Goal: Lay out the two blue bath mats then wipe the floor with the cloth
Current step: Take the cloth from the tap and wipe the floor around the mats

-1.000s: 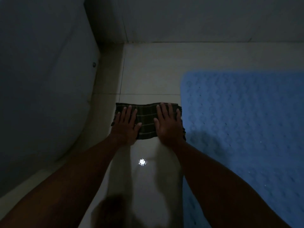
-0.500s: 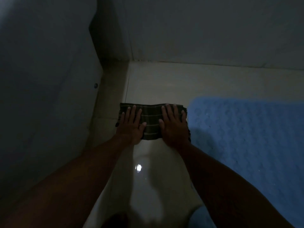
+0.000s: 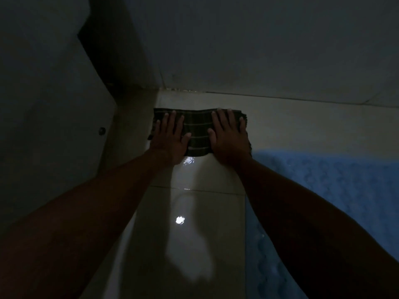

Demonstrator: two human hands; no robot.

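At the far left of your view stands a pale panel (image 3: 54,117) with a small round knob (image 3: 102,131), its foot well to the left of the cloth. Your left hand (image 3: 170,138) lies flat on the left half of the dark plaid cloth (image 3: 197,131), fingers straight and spread, pressing down and gripping nothing. The cloth is folded into a band on the glossy tiled floor (image 3: 190,244), its far edge near the base of the wall (image 3: 259,50). Your right hand (image 3: 230,137) presses the cloth's right half the same way, fingers extended and flat, thumb pointing toward the cloth's middle. Nearer you than the cloth, a bright light reflection (image 3: 179,220) shines on the tiles. To the right of the cloth, touching its near right corner, the blue bath mat (image 3: 336,182) lies spread on the floor under your right forearm.
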